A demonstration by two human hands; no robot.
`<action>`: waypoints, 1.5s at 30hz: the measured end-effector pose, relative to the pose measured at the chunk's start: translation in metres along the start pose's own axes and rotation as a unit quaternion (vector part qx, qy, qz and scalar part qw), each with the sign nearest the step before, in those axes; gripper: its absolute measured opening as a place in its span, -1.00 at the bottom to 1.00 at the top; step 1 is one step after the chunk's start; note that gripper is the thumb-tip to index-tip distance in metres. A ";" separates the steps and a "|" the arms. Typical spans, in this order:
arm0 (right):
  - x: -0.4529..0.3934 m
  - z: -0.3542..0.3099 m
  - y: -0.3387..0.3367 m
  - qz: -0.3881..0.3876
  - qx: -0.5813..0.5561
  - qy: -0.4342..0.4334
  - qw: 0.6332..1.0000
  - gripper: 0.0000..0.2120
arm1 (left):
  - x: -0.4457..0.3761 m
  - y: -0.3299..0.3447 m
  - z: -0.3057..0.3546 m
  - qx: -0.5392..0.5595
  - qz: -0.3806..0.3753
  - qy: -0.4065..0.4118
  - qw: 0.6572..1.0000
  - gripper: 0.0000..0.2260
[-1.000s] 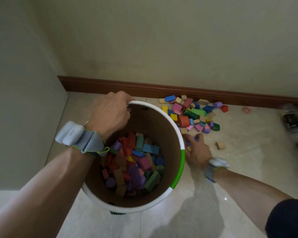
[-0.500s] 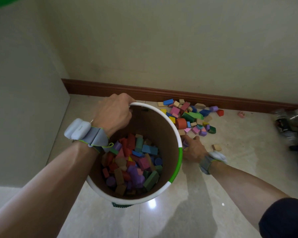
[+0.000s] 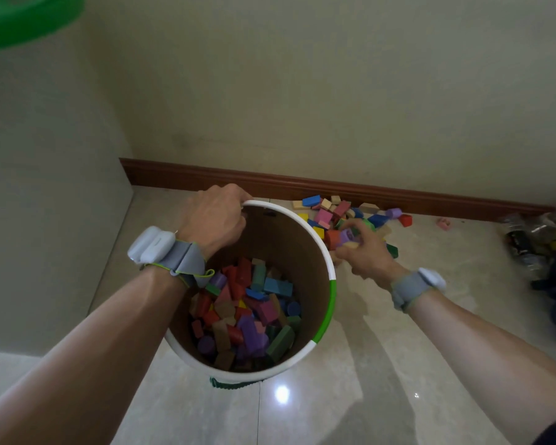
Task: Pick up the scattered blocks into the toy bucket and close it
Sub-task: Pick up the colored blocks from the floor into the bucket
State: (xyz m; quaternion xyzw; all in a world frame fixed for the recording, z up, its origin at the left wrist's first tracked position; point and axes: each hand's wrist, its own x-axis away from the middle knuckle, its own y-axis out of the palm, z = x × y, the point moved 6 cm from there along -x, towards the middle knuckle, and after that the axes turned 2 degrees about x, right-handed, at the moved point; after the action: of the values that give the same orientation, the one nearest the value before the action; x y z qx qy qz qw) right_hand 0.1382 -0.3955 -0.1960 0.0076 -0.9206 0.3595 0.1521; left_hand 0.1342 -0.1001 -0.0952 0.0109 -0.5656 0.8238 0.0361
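Blurred blocks (image 3: 347, 236) in right hand (image 3: 365, 256)

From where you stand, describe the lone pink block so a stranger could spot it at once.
Follow the brown baseboard along the far wall to the right, past the pile of blocks beside the bucket. Past the red cube at the pile's right edge lies the pink block. It lies alone on bare tile, touching no other block.
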 end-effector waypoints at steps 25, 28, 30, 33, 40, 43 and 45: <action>0.114 -0.185 0.022 -0.188 0.215 -0.337 0.897 -0.44 | 0.004 -0.005 -0.015 0.085 -0.062 0.009 0.994 -0.67; 0.114 -0.186 0.026 -0.177 0.217 -0.344 0.896 -0.45 | 0.004 -0.005 -0.014 0.080 -0.063 0.010 0.995 -0.70; 0.112 -0.187 0.029 -0.163 0.210 -0.337 0.903 -0.56 | 0.004 -0.005 -0.014 0.078 -0.068 0.013 0.995 -0.71; 0.109 -0.188 0.033 -0.144 0.158 -0.304 0.928 -0.69 | 0.005 -0.005 -0.012 0.076 -0.069 0.016 0.995 -0.73; 0.111 -0.189 0.052 -0.204 0.132 -0.287 0.927 -0.81 | 0.004 -0.007 -0.023 0.080 -0.050 0.002 0.995 -0.68; 0.113 -0.188 0.055 -0.243 0.106 -0.290 0.920 -0.82 | 0.003 -0.012 -0.033 0.085 -0.034 -0.019 0.996 -0.62; 0.115 -0.190 0.055 -0.241 0.105 -0.309 0.914 -0.82 | 0.001 -0.016 -0.040 0.076 -0.026 -0.026 0.996 -0.61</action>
State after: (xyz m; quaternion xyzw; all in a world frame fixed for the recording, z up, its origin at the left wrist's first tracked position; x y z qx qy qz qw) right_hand 0.0733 -0.2176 -0.0678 0.3562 -0.8487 0.3863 -0.0596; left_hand 0.1349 -0.0568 -0.0952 0.0493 -0.5021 0.8624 0.0418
